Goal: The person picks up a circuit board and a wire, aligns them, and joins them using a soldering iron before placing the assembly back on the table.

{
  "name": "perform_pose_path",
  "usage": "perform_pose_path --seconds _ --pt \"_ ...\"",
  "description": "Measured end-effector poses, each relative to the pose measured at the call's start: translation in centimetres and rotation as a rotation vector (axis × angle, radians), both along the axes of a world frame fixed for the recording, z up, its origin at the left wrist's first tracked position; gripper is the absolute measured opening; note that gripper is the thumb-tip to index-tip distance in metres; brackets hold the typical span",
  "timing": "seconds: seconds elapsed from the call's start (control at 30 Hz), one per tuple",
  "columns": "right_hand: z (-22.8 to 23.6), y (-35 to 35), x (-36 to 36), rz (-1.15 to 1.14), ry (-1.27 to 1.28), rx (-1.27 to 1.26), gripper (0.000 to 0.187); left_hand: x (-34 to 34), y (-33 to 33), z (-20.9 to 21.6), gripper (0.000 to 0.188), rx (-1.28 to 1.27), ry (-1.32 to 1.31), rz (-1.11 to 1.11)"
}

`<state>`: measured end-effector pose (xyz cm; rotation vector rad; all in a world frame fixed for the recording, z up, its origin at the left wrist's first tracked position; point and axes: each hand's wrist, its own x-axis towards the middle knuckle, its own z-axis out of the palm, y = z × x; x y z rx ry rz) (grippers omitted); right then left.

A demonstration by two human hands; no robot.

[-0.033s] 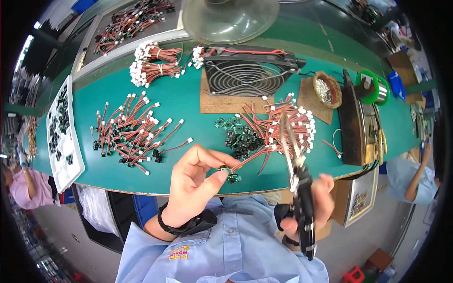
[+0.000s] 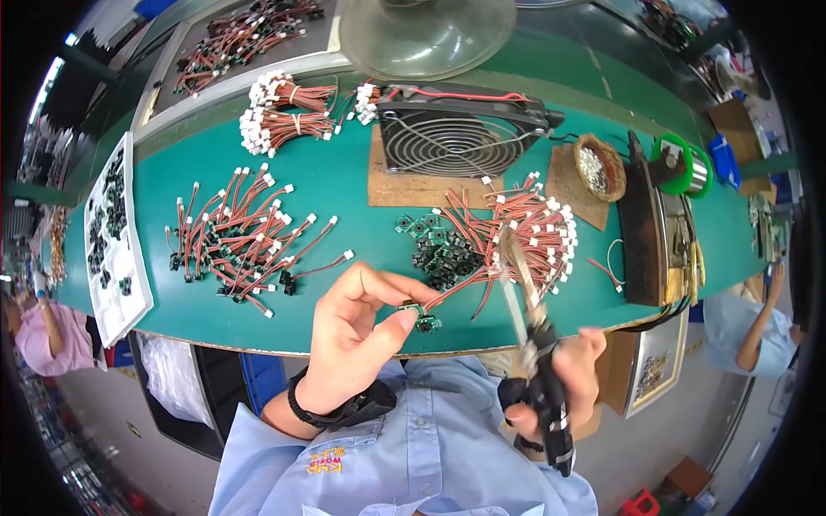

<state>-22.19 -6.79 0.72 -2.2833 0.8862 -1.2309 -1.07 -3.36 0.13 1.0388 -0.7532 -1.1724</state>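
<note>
My left hand point(image 2: 353, 331) pinches a small green circuit board point(image 2: 427, 324) between thumb and fingers, close to the bench's front edge. A red-and-dark wire point(image 2: 456, 288) runs from it toward the wire pile. My right hand point(image 2: 578, 374) is wrapped round a black-handled tool point(image 2: 547, 387) with a long, two-pronged metal front, blurred by motion. Its kind is not clear. The metal end points away from me, over the near side of a pile of wires with white connectors point(image 2: 546, 228). Just left of that pile lies a heap of small green-and-black boards point(image 2: 443, 254).
Wired boards point(image 2: 237, 232) lie spread at left, beside a white tray point(image 2: 133, 297) of black parts. Behind are bundled wires point(image 2: 288, 129) and a black fan point(image 2: 456, 142). To the right stand a small basket point(image 2: 600, 168), a solder spool point(image 2: 695, 168) and a dark metal stand point(image 2: 641, 249).
The tool in my right hand has tilted, its metal end swinging slightly left and nearer to me. My left hand keeps its pinch on the circuit board, almost unmoved.
</note>
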Motion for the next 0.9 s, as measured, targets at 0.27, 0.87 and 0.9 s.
perform_pose_path --seconds 0.27,0.87,0.9 --pt "-0.4 1.9 -0.5 0.122 0.055 0.058 0.033 0.6 0.2 -0.6 0.013 -0.033 -0.082 0.050" --pt "-0.6 2.0 -0.5 0.130 0.098 0.085 0.033 0.4 0.2 -1.0 0.016 -0.044 -0.215 0.051" --pt "-0.6 2.0 -0.5 0.132 0.099 0.084 0.033 0.4 0.2 -1.0 0.016 -0.036 -0.221 0.059"
